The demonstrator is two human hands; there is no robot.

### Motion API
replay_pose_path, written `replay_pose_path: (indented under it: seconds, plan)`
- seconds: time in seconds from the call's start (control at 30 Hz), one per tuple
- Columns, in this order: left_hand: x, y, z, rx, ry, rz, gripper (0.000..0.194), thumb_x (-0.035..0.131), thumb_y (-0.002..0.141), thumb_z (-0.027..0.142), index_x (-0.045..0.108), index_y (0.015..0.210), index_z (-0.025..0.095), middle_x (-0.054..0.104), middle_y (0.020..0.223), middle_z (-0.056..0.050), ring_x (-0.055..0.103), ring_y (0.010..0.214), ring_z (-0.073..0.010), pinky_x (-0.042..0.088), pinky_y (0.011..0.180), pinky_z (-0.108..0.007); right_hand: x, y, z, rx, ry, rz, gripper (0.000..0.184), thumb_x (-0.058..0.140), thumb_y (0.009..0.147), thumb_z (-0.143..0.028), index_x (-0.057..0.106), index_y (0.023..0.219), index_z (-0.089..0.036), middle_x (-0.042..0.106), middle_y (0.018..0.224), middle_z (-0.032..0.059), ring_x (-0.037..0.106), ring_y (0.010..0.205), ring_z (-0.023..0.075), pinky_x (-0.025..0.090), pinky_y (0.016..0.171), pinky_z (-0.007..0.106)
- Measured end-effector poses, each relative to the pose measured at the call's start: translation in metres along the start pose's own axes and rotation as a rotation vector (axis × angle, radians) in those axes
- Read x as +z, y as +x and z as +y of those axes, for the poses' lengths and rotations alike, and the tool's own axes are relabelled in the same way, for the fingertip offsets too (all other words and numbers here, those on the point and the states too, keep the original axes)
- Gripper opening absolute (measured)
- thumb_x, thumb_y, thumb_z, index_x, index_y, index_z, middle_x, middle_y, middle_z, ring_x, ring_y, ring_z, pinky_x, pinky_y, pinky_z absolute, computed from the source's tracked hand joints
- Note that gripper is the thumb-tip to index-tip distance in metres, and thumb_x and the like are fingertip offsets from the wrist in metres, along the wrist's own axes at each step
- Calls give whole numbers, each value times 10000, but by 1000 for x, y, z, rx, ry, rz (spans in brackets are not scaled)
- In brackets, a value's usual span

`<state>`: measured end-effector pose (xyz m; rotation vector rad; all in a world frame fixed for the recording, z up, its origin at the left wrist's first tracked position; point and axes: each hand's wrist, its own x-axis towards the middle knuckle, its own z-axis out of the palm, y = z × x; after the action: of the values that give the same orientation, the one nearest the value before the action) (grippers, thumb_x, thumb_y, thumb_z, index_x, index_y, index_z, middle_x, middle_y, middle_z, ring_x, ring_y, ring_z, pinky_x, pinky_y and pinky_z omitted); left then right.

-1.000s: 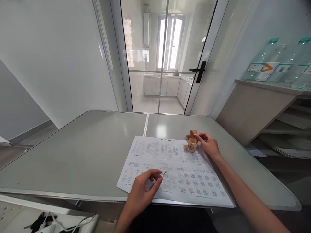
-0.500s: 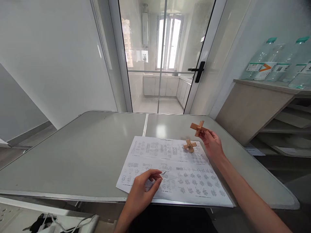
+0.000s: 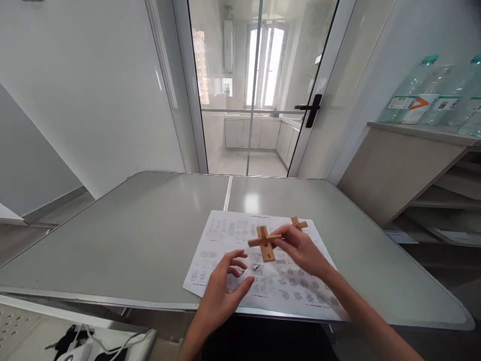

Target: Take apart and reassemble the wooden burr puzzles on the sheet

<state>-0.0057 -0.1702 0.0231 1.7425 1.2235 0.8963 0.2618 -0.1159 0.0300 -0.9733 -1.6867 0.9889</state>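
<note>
Between the fingertips of my right hand (image 3: pixel 302 249) is a wooden cross-shaped puzzle piece (image 3: pixel 265 243), held above the printed sheet. A dark mark shows on its lower arm. My left hand (image 3: pixel 227 283) is open over the sheet's near left part, its fingers curved and apart with nothing in them. A second wooden cross piece (image 3: pixel 298 223) lies on the sheet's far right part, partly hidden behind my right hand. The white sheet (image 3: pixel 221 238) carries rows of small line diagrams.
The sheet lies on a grey-green table (image 3: pixel 150 235) with a metal edge. Past it stands a glass door with a black handle (image 3: pixel 310 109). Plastic bottles (image 3: pixel 417 95) stand on a cabinet at right. Cables (image 3: pixel 108 346) lie on a white surface at lower left.
My right hand has brought the wooden cross piece from the far right toward the sheet's middle, close to my left hand. The left hand's fingers have spread wider. The view has shifted slightly.
</note>
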Motion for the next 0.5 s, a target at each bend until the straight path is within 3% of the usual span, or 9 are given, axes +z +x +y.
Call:
replay_pose_path:
  seconds: [0.13,0.23,0.33,0.5]
  plan:
    - [1,0,-4,-26,13,-23,842,841,828,408,403,1544,343,598,1464,-104,667,1057,-232,561,1005,-463,24,-15,-7,-58,-81,-100,221,608,1053,-434,681,1057,-225,744,1029,64,741,959,220,647,880,399]
    - [1,0,-4,-13,-19,-66,978,913,750,359,380,1571,360,603,1467,-93,644,1205,-271,500,1116,-505,33,-23,-10,-66,-46,-129,187,597,1062,-400,679,1063,-232,743,1057,63,735,995,223,639,906,398]
    - [2,0,-2,8,-68,-110,995,923,734,318,393,1575,359,663,1374,-81,621,1284,-295,489,1141,-517,38,-30,-14,-59,-46,-133,153,601,1062,-375,669,1058,-238,744,1062,55,729,989,214,631,906,383]
    - [1,-1,0,49,-45,-112,907,924,708,296,492,1504,338,677,1296,-65,659,1199,-283,543,1087,-482,44,-42,-12,-40,-48,-107,133,593,1062,-364,651,1045,-245,742,1053,55,728,976,218,621,879,376]
